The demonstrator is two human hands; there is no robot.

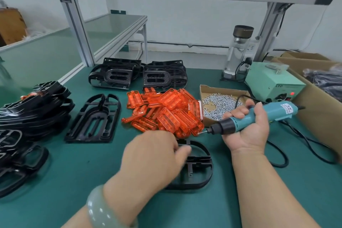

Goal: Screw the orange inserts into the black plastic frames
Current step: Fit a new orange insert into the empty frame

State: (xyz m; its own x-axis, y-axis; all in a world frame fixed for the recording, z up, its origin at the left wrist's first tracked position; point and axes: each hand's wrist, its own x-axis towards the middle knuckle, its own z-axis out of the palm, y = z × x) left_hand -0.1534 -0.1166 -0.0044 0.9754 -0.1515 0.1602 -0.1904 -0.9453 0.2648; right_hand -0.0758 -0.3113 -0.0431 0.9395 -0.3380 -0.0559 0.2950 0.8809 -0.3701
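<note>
- Head view: left hand [155,153] at 6 o'clock, motion-blurred, lies over the far rim of a black frame [200,170]. Fingers look curled at the rim; cannot tell whether they grip it.
- That frame lies flat on the green desk [74,181], near edge, partly hidden under the hand.
- Right hand [246,129] at 4 o'clock, palm up, fingers wrapped round a teal screwdriver [259,116]. The bit points to 9 o'clock, its tip just beside the inserts.
- Orange inserts [166,113] are in a loose heap at centre, at 12 o'clock of the held frame.
- Second frame [94,118] lies flat at 9 o'clock of the heap.
- Frame stacks: two at 12 o'clock [137,75], a big one at 9 o'clock [31,109].
- Screw tray [220,103] at 3 o'clock of the heap, touching it.
- Power box [272,81] at 2 o'clock, red lamp lit; bottle [238,50] stands behind it.
- Carton [318,113] at the 3 o'clock edge.
- Pale bracelet [100,207] on the left wrist.
</note>
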